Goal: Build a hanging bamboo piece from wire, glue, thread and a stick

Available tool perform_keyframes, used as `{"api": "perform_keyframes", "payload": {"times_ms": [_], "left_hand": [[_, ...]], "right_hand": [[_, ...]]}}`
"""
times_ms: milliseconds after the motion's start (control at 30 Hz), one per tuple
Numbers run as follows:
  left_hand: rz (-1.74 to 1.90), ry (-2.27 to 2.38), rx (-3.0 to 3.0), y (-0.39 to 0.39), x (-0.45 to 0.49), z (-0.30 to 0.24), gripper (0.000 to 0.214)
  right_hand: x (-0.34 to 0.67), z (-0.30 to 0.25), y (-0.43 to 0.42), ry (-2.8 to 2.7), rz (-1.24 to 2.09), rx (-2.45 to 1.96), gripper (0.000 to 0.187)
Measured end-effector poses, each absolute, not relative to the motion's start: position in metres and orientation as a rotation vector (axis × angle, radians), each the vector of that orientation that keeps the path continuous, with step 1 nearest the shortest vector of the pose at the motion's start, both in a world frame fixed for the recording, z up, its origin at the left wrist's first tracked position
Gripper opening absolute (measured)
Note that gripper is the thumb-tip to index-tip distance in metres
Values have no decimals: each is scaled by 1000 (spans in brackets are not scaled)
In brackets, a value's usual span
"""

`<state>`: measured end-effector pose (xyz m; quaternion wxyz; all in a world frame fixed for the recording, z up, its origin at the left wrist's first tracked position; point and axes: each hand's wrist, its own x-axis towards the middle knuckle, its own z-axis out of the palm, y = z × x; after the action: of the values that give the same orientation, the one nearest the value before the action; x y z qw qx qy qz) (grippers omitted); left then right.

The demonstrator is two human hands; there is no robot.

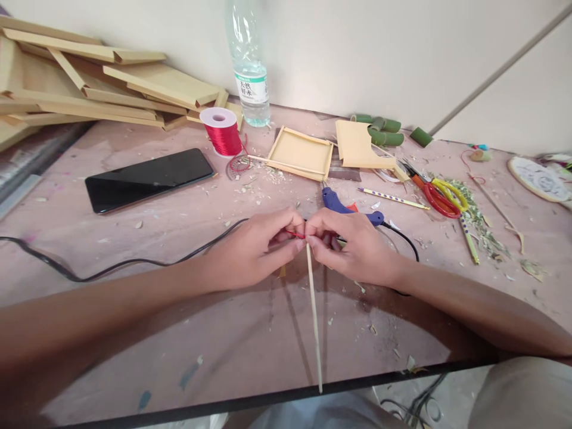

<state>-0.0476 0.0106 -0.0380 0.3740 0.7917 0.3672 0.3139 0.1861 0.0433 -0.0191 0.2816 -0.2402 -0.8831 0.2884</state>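
My two hands meet above the middle of the table, fingertips touching. Pinched in my left hand (pixel 268 247) is a short length of red cord (pixel 295 235). My right hand (pixel 351 244) is closed at the top end of a thin bamboo stick (pixel 314 316), which slants down toward me as far as the table's front edge. The cord and the stick's top come together between the fingertips, where the fingers hide how they join. Just behind my right hand lies a blue glue gun (pixel 342 205), its black cable (pixel 147 262) running off to the left.
A phone (pixel 149 179), a spool of red cord (pixel 221 132) and a water bottle (pixel 250 71) stand or lie behind my left hand. Farther back are a cardboard tray (pixel 304 149) and green bamboo pieces (pixel 384 131). Scissors (pixel 440 199), pencils and shavings lie right.
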Motion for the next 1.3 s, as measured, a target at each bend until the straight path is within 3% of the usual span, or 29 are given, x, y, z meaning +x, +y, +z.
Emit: {"api": "perform_keyframes", "payload": {"times_ms": [567, 1300], "left_hand": [[838, 992, 1902, 8, -43, -32, 5], [911, 1011, 1963, 8, -41, -32, 7]], "right_hand": [[185, -13, 39, -2437, 665, -637, 11], [187, -11, 38, -2462, 619, -680, 5]]}}
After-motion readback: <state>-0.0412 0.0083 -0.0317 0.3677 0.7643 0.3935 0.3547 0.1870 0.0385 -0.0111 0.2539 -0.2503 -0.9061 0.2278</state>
